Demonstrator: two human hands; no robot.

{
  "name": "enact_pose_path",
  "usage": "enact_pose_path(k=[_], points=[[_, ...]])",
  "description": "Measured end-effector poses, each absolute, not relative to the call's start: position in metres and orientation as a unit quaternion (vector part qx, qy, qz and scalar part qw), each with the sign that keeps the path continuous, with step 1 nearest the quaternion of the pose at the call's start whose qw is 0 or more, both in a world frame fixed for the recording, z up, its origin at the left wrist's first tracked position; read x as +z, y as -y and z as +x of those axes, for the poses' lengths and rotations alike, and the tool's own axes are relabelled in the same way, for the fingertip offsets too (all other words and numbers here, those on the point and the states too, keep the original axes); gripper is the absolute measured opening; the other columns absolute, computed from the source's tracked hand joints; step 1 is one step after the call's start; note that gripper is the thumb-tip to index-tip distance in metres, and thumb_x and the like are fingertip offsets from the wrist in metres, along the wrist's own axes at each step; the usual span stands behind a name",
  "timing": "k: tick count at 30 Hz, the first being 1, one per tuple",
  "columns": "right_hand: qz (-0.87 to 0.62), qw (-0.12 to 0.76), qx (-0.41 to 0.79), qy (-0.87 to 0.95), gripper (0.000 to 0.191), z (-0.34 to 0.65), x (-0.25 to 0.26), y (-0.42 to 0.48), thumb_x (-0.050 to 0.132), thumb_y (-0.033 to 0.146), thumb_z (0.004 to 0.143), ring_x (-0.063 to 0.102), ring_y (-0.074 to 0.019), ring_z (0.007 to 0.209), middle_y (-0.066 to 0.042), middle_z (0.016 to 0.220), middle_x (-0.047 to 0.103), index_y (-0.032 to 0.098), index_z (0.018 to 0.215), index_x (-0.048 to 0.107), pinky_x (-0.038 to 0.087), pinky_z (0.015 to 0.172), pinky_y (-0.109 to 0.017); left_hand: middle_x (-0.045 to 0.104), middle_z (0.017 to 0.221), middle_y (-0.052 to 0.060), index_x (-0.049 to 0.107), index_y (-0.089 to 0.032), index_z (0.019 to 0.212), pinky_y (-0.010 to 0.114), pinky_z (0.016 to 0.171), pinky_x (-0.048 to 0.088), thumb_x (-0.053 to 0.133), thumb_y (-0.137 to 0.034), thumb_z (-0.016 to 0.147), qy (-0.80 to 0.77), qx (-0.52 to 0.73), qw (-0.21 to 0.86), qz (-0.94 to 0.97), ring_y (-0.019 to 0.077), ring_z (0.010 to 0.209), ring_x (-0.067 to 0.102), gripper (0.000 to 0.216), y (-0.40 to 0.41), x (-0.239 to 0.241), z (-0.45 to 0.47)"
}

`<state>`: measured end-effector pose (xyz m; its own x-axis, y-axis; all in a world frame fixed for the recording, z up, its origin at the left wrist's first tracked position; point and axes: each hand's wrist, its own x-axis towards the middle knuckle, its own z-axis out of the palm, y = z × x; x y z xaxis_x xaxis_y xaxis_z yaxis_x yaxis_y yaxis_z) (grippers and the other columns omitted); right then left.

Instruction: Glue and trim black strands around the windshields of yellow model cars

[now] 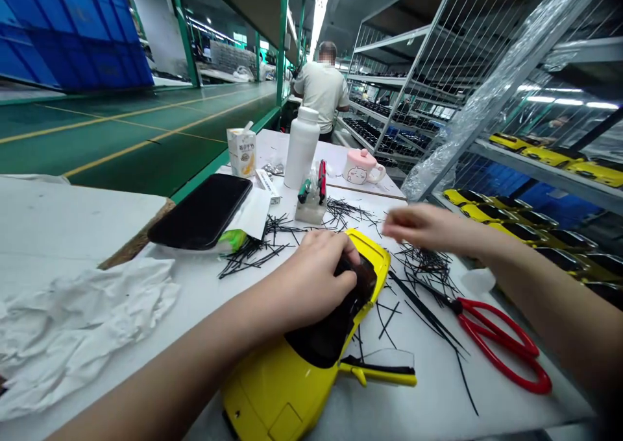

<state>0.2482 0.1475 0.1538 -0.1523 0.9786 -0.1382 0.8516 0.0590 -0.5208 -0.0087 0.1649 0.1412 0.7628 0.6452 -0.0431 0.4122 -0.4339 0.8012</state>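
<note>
And here we are at the white tabletop (195, 288), where the glossy yellow model car (277, 389) lies in the near middle, angled away toward the far right. How far along? The painted shell is together, the dark windows are in, and the narrow yellow door (384, 372) is attached but swung right out on the right side, so I'd call this one partly done, with that door left unclosed. Whether anything inside is finished, I can't tell; the hand covers too much.

Now the fingers! The bare left hand (324, 275) is clamped over the car's dark top, fingers curled over, thumb and index close together near the yellow-framed far end; some tips are hidden. Off to the right, the bare right hand (413, 227) hangs above the table, clear of the car, its fingers bunched and blurred. Is something small pinched there? Can't tell!

Beneath and beside it, thin black strips (428, 266) lie heaped, plenty of them loose. Just nearer, the red-handled metal scissors (470, 321) rest untouched beside a slim black tapered tool (423, 308). And over on the far right, similar yellow cars (481, 212) line the grey metal rack (549, 178).
</note>
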Motion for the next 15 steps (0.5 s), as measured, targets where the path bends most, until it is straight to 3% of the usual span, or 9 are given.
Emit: enact_pose_path(k=[2,4,9,15], points=[[-0.627,0.244,0.216,0.708,0.022,0.223,0.154,-0.19,0.065,0.039,0.098,0.057,-0.0134,0.063,0.001,0.077,0.061,0.02,0.107,0.067,0.045,0.054,-0.025,0.061,0.113,0.002,0.057,-0.024,0.095,0.041,0.11,0.04,0.054,-0.012,0.089,-0.315,0.138,0.427,0.836,0.0256,0.126,0.046,0.013,-0.165,0.139,-0.01],[-0.613,0.311,0.213,0.694,0.024,0.198,0.146,-0.227,0.068,0.034,0.098,0.058,-0.0114,0.063,0.001,0.084,0.063,0.018,0.114,0.064,0.048,0.056,-0.025,0.063,0.115,0.002,0.057,-0.024,0.097,0.041,0.111,0.041,0.053,-0.011,0.088,-0.314,0.14,0.426,0.837,0.025,0.127,0.046,0.016,-0.165,0.137,-0.011],[-0.589,0.395,0.22,0.669,0.02,0.169,0.127,-0.276,0.069,0.031,0.099,0.059,-0.0102,0.063,0.003,0.078,0.063,0.014,0.088,0.064,0.052,0.059,-0.024,0.068,0.117,0.0,0.062,-0.024,0.098,0.041,0.115,0.042,0.054,-0.012,0.087,-0.3,0.139,0.423,0.844,0.0254,0.134,0.045,0.018,-0.163,0.134,-0.011],[-0.557,0.562,0.199,0.578,0.027,0.205,0.164,-0.255,0.063,0.029,0.102,0.048,-0.0082,0.056,0.004,0.072,0.057,0.017,0.079,0.057,0.044,0.054,-0.022,0.07,0.124,0.0,0.066,-0.024,0.104,0.05,0.125,0.031,0.062,-0.023,0.09,-0.286,0.131,0.414,0.854,0.0301,0.143,0.04,0.014,-0.161,0.137,-0.01]])
